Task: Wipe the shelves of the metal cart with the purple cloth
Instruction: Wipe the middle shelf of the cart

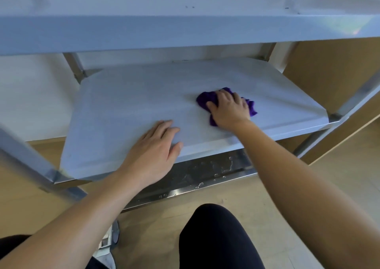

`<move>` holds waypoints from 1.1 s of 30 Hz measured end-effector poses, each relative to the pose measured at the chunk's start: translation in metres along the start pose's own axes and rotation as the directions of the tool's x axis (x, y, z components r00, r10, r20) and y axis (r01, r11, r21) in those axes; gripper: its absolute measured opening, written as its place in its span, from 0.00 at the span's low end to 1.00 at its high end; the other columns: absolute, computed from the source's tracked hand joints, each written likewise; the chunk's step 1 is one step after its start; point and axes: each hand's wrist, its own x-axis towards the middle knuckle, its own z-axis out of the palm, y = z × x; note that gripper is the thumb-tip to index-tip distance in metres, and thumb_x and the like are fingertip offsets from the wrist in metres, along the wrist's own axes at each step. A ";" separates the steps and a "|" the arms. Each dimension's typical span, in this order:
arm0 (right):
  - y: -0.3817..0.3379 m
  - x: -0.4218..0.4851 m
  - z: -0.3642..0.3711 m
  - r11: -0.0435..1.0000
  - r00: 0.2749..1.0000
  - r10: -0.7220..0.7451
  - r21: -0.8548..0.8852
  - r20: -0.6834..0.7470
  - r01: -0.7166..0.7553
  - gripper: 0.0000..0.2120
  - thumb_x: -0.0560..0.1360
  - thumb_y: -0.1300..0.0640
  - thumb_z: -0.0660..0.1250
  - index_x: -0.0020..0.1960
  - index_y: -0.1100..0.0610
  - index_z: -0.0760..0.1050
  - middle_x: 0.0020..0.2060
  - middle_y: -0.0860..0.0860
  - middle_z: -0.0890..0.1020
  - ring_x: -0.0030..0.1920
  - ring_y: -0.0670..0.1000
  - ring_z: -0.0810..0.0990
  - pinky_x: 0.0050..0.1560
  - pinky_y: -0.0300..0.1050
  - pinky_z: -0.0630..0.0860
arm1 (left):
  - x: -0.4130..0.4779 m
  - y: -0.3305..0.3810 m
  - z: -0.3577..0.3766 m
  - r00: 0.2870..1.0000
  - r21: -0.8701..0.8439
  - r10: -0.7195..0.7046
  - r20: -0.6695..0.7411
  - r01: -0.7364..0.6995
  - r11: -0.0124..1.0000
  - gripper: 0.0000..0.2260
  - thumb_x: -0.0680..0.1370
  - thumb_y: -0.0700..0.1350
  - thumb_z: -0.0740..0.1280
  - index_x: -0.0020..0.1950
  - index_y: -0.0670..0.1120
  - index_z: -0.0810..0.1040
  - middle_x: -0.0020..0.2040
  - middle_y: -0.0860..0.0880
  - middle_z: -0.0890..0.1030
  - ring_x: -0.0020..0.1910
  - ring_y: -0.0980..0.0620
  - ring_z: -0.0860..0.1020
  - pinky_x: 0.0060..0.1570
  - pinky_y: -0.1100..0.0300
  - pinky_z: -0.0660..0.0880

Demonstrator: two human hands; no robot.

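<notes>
The metal cart fills the view, with a top shelf [164,11], a middle shelf [133,104] and a darker bottom shelf [195,176] flecked with wet spots. A crumpled purple cloth [205,100] lies on the right half of the middle shelf. My right hand [228,108] presses down on it, fingers curled over the cloth. My left hand [154,151] rests flat on the front edge of the middle shelf, fingers apart, holding nothing.
Cart posts stand at the near left [30,159] and right [349,102]. The top shelf overhangs the middle one. A brown cardboard-like panel [333,73] stands to the right. Below are wooden floor [164,227], my dark-clad knee [216,238] and a shoe [109,242].
</notes>
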 end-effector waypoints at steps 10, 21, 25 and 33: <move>-0.081 -0.002 0.022 0.999 1.000 -0.010 0.047 0.007 0.009 0.26 0.81 0.44 0.52 0.76 0.50 0.55 0.76 0.49 0.59 0.76 0.61 0.49 0.75 0.59 0.45 | -0.016 -0.022 -0.003 0.993 0.136 -0.112 -0.030 0.115 0.984 0.22 0.82 0.53 0.47 0.71 0.45 0.64 0.76 0.46 0.61 0.76 0.42 0.56 0.73 0.46 0.55; -0.068 0.027 0.024 0.993 0.994 -0.109 0.053 -0.019 0.110 0.26 0.79 0.39 0.53 0.74 0.48 0.60 0.76 0.47 0.61 0.76 0.56 0.55 0.75 0.55 0.50 | -0.019 -0.037 -0.008 0.997 0.019 -0.072 -0.014 0.072 0.997 0.22 0.83 0.54 0.50 0.75 0.48 0.62 0.78 0.50 0.58 0.78 0.50 0.52 0.75 0.56 0.48; -0.031 0.037 0.010 1.000 1.000 0.013 0.026 0.003 -0.013 0.26 0.80 0.41 0.51 0.75 0.49 0.58 0.76 0.48 0.61 0.76 0.58 0.53 0.75 0.56 0.49 | -0.025 -0.041 -0.015 0.985 0.098 -0.142 -0.102 0.152 0.984 0.22 0.81 0.55 0.55 0.71 0.45 0.67 0.75 0.47 0.64 0.75 0.48 0.61 0.72 0.52 0.59; -0.143 0.013 0.044 0.989 0.996 -0.090 0.115 -0.022 0.092 0.24 0.80 0.45 0.54 0.74 0.50 0.60 0.75 0.49 0.61 0.77 0.60 0.50 0.75 0.57 0.45 | -0.030 -0.042 -0.014 0.965 0.132 -0.249 -0.082 0.258 0.957 0.24 0.82 0.54 0.50 0.72 0.41 0.64 0.76 0.43 0.62 0.75 0.41 0.59 0.74 0.46 0.57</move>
